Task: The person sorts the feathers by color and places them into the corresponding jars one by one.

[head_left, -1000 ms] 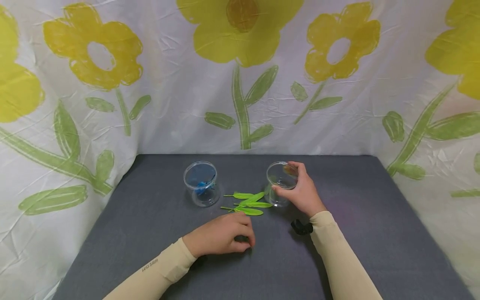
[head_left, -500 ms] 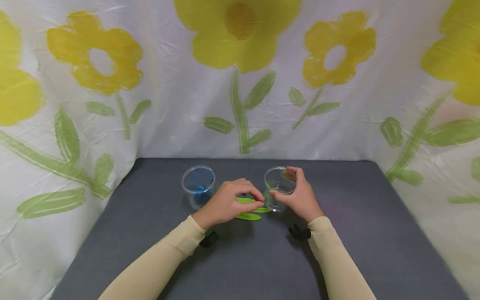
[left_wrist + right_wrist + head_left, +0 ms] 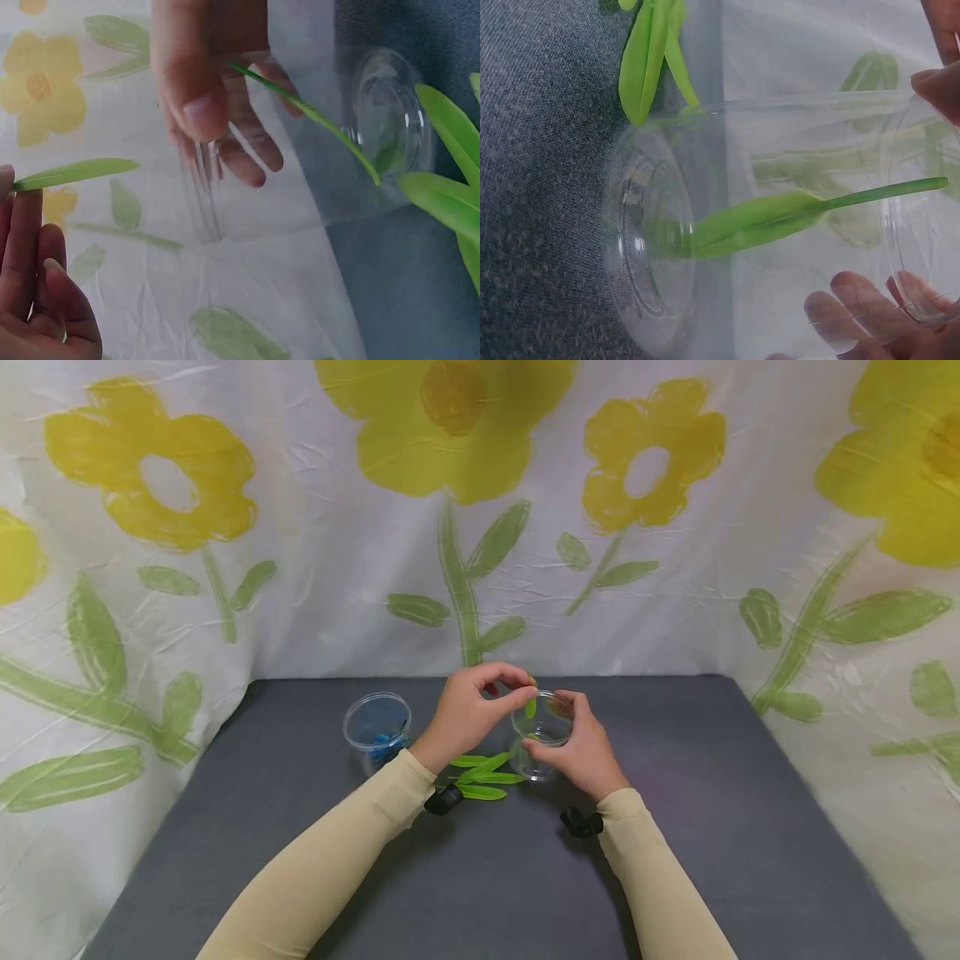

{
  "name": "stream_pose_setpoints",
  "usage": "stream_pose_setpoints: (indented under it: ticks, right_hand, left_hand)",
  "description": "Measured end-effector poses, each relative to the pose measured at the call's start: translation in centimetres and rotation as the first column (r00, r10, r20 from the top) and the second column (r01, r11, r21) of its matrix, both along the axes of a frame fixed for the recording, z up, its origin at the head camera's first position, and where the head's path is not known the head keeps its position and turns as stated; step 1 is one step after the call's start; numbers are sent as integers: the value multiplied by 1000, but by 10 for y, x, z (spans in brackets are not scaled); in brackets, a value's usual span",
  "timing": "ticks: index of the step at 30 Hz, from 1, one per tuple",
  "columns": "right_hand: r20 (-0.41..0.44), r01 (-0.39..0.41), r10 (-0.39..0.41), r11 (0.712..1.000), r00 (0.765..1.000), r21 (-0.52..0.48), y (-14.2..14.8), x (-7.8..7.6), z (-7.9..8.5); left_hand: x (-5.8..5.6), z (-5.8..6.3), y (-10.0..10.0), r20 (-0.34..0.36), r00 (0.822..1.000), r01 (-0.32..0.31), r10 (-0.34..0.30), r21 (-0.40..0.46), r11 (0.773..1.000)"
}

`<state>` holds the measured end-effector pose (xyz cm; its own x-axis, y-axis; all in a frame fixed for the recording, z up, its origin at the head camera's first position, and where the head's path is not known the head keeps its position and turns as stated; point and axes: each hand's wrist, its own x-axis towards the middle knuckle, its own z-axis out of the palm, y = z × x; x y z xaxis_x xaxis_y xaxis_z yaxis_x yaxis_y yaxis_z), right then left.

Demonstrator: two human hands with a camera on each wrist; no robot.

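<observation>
My left hand (image 3: pixel 480 703) is raised at the mouth of the right-hand clear plastic cup (image 3: pixel 534 770), pinching a slim green artificial leaf (image 3: pixel 82 172) between thumb and fingertips. In the left wrist view, that leaf's tip points toward the cup's open rim. My right hand (image 3: pixel 583 750) grips the same cup near the rim, thumb on one side and fingers round the other. Inside the cup, another green leaf (image 3: pixel 757 223) leans with its stem up at the rim, plain in the right wrist view. More green leaves (image 3: pixel 487 778) lie in a loose pile just left of the cup.
A second clear cup (image 3: pixel 377 700) stands on the left, with crumpled-looking blue pieces (image 3: pixel 386 745) inside, partly behind my left forearm. All of it rests on a dark grey cloth-covered table (image 3: pixel 510 885). A white curtain (image 3: pixel 322 610) printed with yellow flowers hangs behind and at the sides.
My left hand has gone from in front of the leaves over to them, then up to the cup's rim, now with a leaf pinched. My right hand keeps its grip on the cup.
</observation>
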<state>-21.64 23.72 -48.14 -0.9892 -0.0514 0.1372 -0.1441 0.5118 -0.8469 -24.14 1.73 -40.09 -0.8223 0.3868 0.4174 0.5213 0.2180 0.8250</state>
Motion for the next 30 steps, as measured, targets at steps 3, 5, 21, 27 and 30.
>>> stream_pose_setpoints:
  ticks: [3,5,21,27,30]
  right_hand:
    - [-2,0,0,1000,1000,0,0,0,0]
    - [1,5,-5,1000,1000,-3,0,1,-1]
    - [0,-8,8,1000,1000,-12,-3,-1,1]
    - [-2,-3,3,1000,1000,-12,-1,-1,-1]
    - [-2,-1,1,1000,1000,-17,1,0,-1]
  left_hand:
    - [-2,-3,6,8,1000,4,-4,3,1000]
    - [-4,-7,9,21,1000,6,-6,-4,1000]
    - [-10,-25,9,84,996,12,-1,-123,992]
    - [-7,-27,3,89,996,23,-11,-131,991]
    - [-5,-28,0,86,996,25,-13,-139,990]
